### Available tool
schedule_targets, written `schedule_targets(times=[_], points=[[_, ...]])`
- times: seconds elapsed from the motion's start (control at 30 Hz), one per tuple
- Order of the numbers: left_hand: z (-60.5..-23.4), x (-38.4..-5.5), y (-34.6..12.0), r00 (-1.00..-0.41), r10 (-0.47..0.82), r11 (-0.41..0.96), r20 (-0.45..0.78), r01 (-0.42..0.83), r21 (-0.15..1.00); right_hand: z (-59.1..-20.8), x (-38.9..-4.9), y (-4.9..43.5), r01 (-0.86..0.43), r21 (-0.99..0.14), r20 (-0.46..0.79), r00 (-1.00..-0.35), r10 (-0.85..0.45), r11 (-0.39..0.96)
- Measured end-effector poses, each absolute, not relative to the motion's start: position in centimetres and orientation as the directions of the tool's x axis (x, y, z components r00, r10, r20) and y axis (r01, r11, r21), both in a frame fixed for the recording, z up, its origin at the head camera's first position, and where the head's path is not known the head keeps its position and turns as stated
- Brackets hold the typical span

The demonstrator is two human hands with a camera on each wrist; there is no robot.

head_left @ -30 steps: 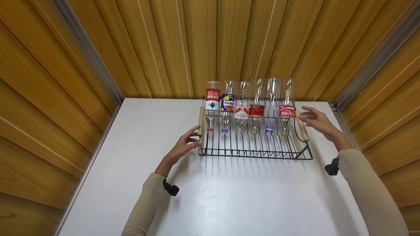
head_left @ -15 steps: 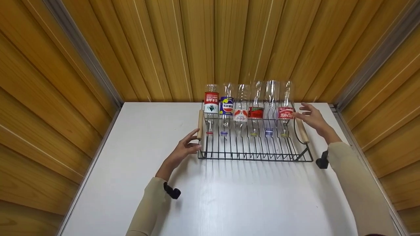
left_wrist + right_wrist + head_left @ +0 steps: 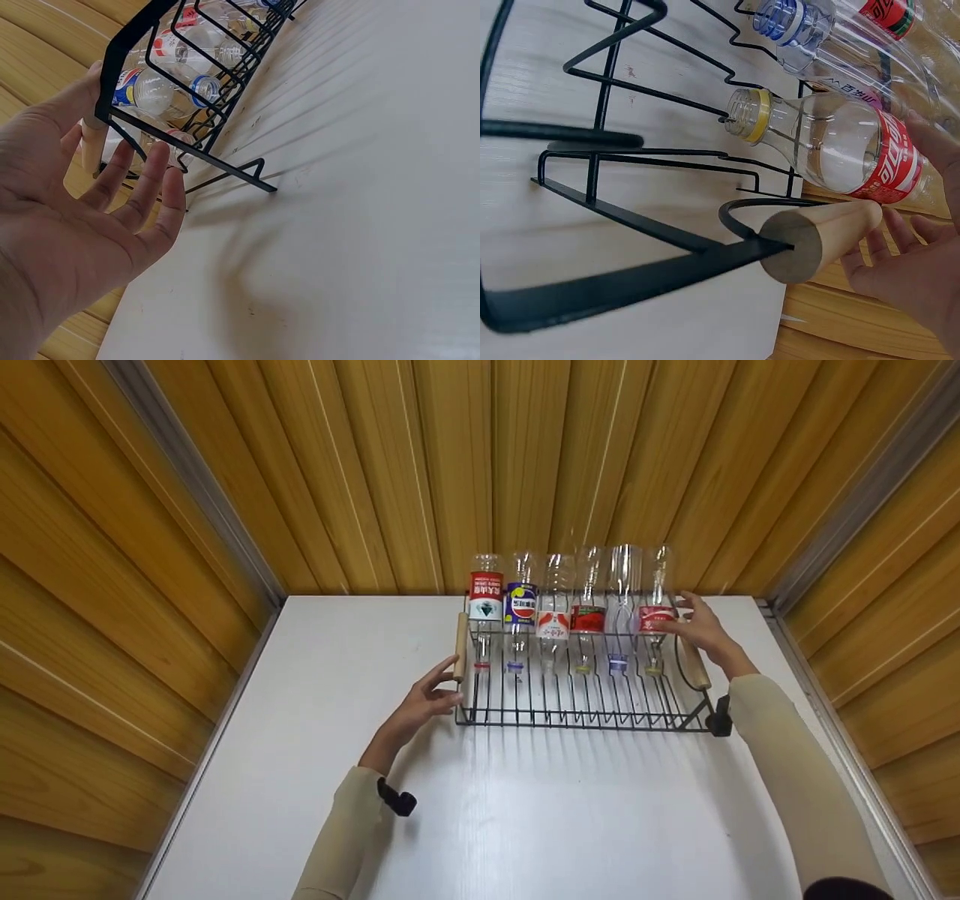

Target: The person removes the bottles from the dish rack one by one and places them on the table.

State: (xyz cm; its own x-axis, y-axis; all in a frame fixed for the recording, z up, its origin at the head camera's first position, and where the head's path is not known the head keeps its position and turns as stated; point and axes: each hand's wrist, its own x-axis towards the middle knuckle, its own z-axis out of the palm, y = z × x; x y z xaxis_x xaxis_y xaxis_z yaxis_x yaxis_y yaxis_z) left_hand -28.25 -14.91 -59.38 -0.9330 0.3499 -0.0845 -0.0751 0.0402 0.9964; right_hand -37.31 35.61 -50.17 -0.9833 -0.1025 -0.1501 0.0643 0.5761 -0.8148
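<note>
A black wire rack point(image 3: 585, 726) with wooden side handles holds a row of several clear plastic bottles, necks towards me. My left hand point(image 3: 412, 711) is at the rack's left end, its fingers spread beside the left wooden handle point(image 3: 460, 649) and the frame. On the right, my right hand point(image 3: 709, 634) reaches over the right wooden handle point(image 3: 832, 232). Its thumb lies against the red-labelled cola bottle point(image 3: 840, 142) at the row's right end, while its other fingers are beyond the handle, partly hidden. That bottle's mouth shows a yellow ring and no cap.
The rack stands on a white table point(image 3: 570, 825) near its back edge. Wood-patterned panels point(image 3: 525, 457) rise behind and at both sides. A clear bottle with a blue neck ring point(image 3: 802, 26) lies beside the cola bottle.
My right hand has moved left from the right handle towards the cola bottle, its thumb now over the label. My left hand stays at the left handle.
</note>
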Motion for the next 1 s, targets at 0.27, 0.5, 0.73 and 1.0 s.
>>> schedule_targets(times=[0.27, 0.5, 0.73, 1.0], points=[[-59.4, -28.1, -14.7, -0.931, 0.355, 0.04, -0.085, -0.076, 0.996, -50.8, -37.2, 35.0, -0.003, -0.816, -0.082, -0.989, -0.12, 0.578], [-59.6, -28.2, -14.6, -0.925, 0.372, -0.007, -0.076, -0.084, 0.996, -51.0, -37.4, 34.7, 0.008, -0.819, -0.067, -0.994, -0.083, 0.574], [-59.3, -28.4, -14.9, -0.934, 0.349, -0.006, -0.081, -0.089, 0.996, -50.6, -37.6, 34.4, 0.014, -0.831, -0.047, -0.998, -0.045, 0.556], [-59.5, -28.2, -15.0, -0.932, 0.354, -0.005, -0.076, -0.083, 0.997, -50.6, -37.3, 34.3, 0.032, -0.813, -0.029, -0.999, 0.014, 0.581]])
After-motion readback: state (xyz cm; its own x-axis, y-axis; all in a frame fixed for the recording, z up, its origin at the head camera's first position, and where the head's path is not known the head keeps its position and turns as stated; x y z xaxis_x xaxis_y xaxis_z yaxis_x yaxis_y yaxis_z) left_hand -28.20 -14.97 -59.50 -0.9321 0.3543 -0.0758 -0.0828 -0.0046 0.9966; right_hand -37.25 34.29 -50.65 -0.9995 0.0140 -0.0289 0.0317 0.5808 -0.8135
